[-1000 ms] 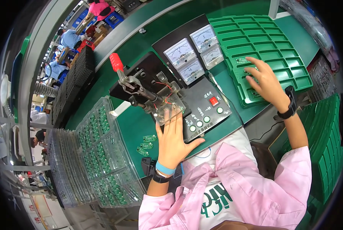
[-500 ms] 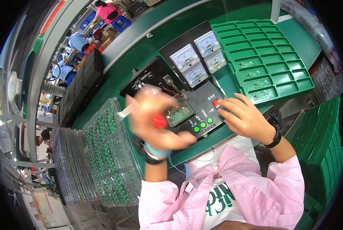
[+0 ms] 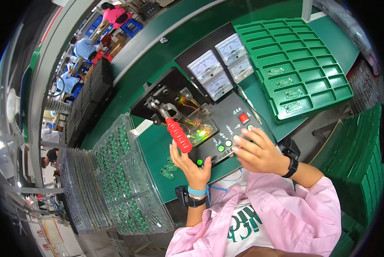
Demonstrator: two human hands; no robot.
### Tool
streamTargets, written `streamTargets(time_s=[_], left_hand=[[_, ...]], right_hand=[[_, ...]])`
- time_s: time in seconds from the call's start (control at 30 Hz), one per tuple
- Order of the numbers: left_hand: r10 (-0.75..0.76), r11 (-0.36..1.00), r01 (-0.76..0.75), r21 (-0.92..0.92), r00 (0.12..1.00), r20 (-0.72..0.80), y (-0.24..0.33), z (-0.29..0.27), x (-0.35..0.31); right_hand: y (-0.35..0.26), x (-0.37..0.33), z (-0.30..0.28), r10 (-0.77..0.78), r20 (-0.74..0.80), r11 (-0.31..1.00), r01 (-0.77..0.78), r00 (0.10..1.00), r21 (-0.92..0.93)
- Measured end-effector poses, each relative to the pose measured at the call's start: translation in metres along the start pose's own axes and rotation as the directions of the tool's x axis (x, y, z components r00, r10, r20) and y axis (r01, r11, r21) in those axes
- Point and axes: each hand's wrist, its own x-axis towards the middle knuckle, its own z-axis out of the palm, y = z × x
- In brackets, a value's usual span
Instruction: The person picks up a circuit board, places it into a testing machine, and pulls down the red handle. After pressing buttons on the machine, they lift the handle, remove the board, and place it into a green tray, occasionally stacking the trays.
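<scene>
A black test fixture with a red-handled toggle clamp stands in front of me. Under the clamp, a circuit board glows green and yellow. My left hand is just below the red handle with fingers apart, holding nothing; its fingertips lie close to the handle, and I cannot tell if they touch. A green push button shows between its thumb and fingers. My right hand is open over the row of push buttons, fingers stretched, partly covering some of them. Near it is a red rocker switch.
Analog meters stand behind the fixture. At right, a green compartment tray holds several boards. Loose circuit boards lie left of my left hand, beside a clear tray of boards. Tweezers lie beside the panel.
My left hand has come down off the clamp area toward me, and the red handle now points down toward me. The board's lights have come on. My right hand has shifted from the red switch to the buttons.
</scene>
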Motion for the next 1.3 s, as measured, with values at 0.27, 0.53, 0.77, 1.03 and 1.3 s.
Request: streamTargets(time_s=[0.27, 0.53, 0.77, 1.03, 1.3], left_hand=[[0.010, 0.998, -0.003, 0.069, 0.994, -0.104, 0.006, -0.014, 0.011], [-0.140, 0.962, 0.103, 0.252, 0.982, 0.130, 0.009, -0.014, 0.016], [-0.072, 0.974, 0.025, 0.226, 0.977, 0.203, 0.006, -0.018, 0.015], [-0.160, 0.982, 0.165, 0.093, 0.985, -0.059, 0.004, -0.044, 0.010], [-0.409, 0.904, 0.396, 0.161, 0.911, 0.053, -0.044, -0.076, -0.033]], right_hand=[[-0.007, -0.021, 0.029, 0.065, 0.140, 0.998, -0.062, 0.988, -0.023], [-0.007, -0.019, 0.030, 0.085, 0.105, 0.996, -0.082, 0.991, -0.031], [-0.009, 0.010, 0.010, 0.085, 0.145, 0.994, -0.094, 0.986, 0.057], [-0.008, 0.200, -0.025, -0.380, -0.324, 0.837, 0.472, 0.866, 0.277], [0.028, 0.222, 0.017, -0.086, -0.400, 0.912, 0.233, 0.913, 0.337]])
